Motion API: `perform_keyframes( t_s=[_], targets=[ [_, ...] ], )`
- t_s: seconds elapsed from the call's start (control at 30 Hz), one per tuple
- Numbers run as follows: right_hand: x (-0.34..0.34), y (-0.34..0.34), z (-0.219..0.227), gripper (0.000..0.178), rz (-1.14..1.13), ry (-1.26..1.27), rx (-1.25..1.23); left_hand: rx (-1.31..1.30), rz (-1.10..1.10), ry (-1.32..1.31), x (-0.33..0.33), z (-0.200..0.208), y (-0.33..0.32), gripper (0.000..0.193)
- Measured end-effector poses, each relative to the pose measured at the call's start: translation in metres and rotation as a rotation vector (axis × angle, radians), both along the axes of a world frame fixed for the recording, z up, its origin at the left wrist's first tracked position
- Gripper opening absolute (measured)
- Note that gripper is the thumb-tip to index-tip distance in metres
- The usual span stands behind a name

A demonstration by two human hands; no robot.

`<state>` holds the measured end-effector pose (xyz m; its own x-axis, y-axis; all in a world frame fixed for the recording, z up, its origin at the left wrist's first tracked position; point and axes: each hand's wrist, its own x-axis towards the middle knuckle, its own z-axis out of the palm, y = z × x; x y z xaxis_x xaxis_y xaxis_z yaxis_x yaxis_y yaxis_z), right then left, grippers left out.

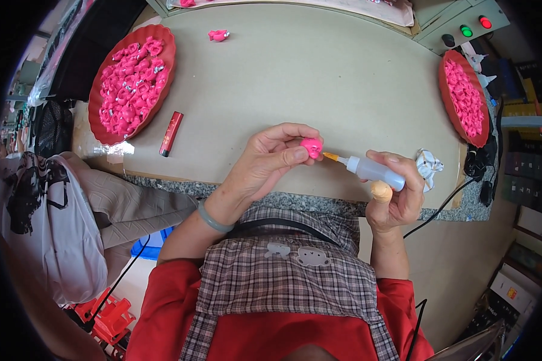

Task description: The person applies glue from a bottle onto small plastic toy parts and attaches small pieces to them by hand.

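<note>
Between the thumb and fingers of my left hand point(271, 157) is a small round pink plastic part point(312, 147). My right hand point(397, 195) grips a translucent squeeze bottle point(376, 172), tilted so its orange-yellow nozzle tip point(331, 156) points at the pink part. The tip is at or very near the part's right side; I cannot tell whether they touch. A covering wraps the tip of my right thumb point(380, 191). Both hands are over the near side of the table point(319, 78).
A red scalloped tray point(171, 66) heaped with pink parts stands at left, another red tray point(448, 108) at right. One pink piece point(218, 35) lies at the back. A dark red tube point(171, 134) and a crumpled white wad point(427, 165) flank my hands. A person's sleeve point(60, 234) is at left.
</note>
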<state>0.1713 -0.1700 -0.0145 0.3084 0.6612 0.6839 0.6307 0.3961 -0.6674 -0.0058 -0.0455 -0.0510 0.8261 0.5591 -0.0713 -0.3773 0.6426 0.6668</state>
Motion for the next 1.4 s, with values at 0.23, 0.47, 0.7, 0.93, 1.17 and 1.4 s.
perform_keyframes(
  t_s=[0.23, 0.47, 0.7, 0.93, 1.17, 1.4],
  targets=[
    [0.0016, 0.0007, 0.0024, 0.040, 0.008, -0.099, -0.053, 0.011, 0.003, 0.023, -0.0002, 0.0006, -0.0003, 0.032],
    [0.0034, -0.0007, 0.0040, 0.039, -0.002, -0.102, -0.081, 0.005, 0.001, -0.017, -0.0002, -0.0005, 0.0006, 0.030],
    [0.0048, -0.0032, 0.0017, 0.038, -0.014, -0.117, -0.066, -0.003, 0.008, -0.012, -0.0001, 0.0004, 0.0002, 0.029],
    [0.0036, -0.0014, 0.0014, 0.039, -0.002, -0.103, -0.048, -0.008, -0.014, 0.010, -0.0003, 0.0032, 0.0001, 0.028],
    [0.0027, 0.0009, 0.0027, 0.039, 0.009, -0.128, -0.035, -0.008, -0.018, 0.021, -0.0003, 0.0033, 0.0006, 0.028],
    [0.0028, 0.0002, 0.0026, 0.039, 0.012, -0.123, -0.042, -0.010, -0.021, 0.017, -0.0005, 0.0034, 0.0004, 0.027]
  ],
)
